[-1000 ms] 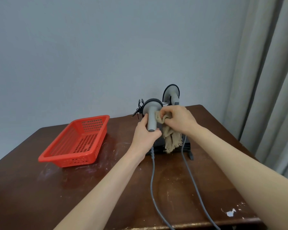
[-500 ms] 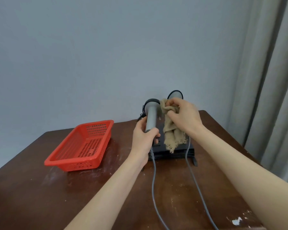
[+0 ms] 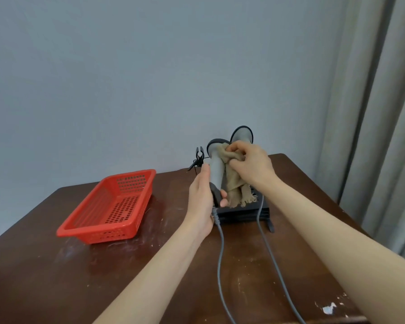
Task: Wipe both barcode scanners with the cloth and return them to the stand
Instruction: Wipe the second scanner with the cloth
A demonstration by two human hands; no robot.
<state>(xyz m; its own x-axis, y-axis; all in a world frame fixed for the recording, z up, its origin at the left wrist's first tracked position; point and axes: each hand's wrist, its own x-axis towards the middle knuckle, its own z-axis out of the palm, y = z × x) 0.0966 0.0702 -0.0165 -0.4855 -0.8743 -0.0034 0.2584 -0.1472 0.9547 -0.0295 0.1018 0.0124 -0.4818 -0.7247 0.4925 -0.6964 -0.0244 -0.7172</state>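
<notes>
My left hand (image 3: 202,202) grips the handle of a grey barcode scanner (image 3: 216,169), held upright above the black stand (image 3: 243,212). My right hand (image 3: 250,166) holds a bunched beige cloth (image 3: 234,183) against the scanner's head and right side; the cloth's fringed end hangs down over the stand. The second grey scanner (image 3: 242,134) stands in the stand behind my right hand, mostly hidden. A grey cable (image 3: 220,253) runs from the held scanner toward me, and another cable (image 3: 267,249) from the second one.
A red perforated plastic basket (image 3: 110,206) sits on the brown wooden table (image 3: 56,277) to the left. A small black clip-like holder (image 3: 199,157) stands behind the left hand. Grey curtains (image 3: 379,113) hang at the right, past the table's edge.
My right hand has carried the cloth onto the top of the held scanner's head. The left hand keeps its hold on the handle. The camera view shifted slightly.
</notes>
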